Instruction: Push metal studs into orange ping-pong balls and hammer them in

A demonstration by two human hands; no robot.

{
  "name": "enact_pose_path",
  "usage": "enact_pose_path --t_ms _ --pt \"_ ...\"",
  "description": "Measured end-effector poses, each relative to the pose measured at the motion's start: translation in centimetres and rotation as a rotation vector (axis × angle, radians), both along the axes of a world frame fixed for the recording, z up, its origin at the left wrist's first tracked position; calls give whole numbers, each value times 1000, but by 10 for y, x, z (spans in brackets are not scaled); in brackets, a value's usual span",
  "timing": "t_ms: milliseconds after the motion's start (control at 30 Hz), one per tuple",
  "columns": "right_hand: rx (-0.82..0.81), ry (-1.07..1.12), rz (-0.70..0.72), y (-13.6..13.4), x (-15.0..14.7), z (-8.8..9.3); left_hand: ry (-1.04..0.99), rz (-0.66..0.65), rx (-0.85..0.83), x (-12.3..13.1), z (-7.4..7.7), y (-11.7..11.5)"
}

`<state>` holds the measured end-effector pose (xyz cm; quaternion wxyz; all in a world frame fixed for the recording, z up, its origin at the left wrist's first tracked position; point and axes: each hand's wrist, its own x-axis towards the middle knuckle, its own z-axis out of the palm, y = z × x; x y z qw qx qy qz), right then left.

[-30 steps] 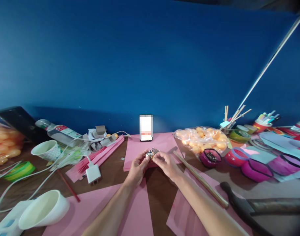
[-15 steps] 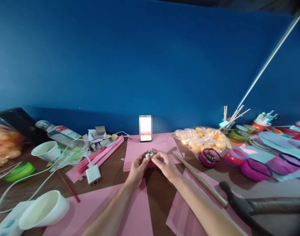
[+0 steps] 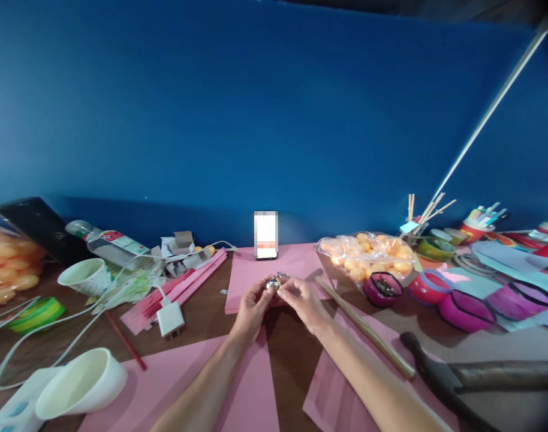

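Note:
A small, round, shiny metallic thing (image 3: 273, 283) is held at the middle of the table, with what looks like a bit of chain at its far side. My left hand (image 3: 252, 302) is closed on it between thumb and fingers. Close by on the right, my right hand (image 3: 300, 297) is pinched at its gold-coloured edge. What exactly lies in that pinch is too small to make out. Just beyond both hands is a stack of pink paper (image 3: 296, 257), and a phone (image 3: 266, 236) with a blurred screen stands upright on it.
To the right lie a wooden stick (image 3: 368, 330), a hammer (image 3: 436, 369), a bag of orange balls (image 3: 368, 255) and a purple bowl (image 3: 383, 289). Leftward are a white charger (image 3: 169, 319) with its cable, a white cup (image 3: 81, 384), a red pencil (image 3: 126, 342) and a plastic bottle (image 3: 116, 243).

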<state>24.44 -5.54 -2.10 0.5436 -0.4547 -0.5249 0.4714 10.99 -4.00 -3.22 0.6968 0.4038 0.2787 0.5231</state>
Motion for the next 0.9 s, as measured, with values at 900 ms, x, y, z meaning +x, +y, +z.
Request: enact_pose_path --t_ms 900 --pt "-37 175 -20 1 -5 -4 62 43 18 1 -5 1"
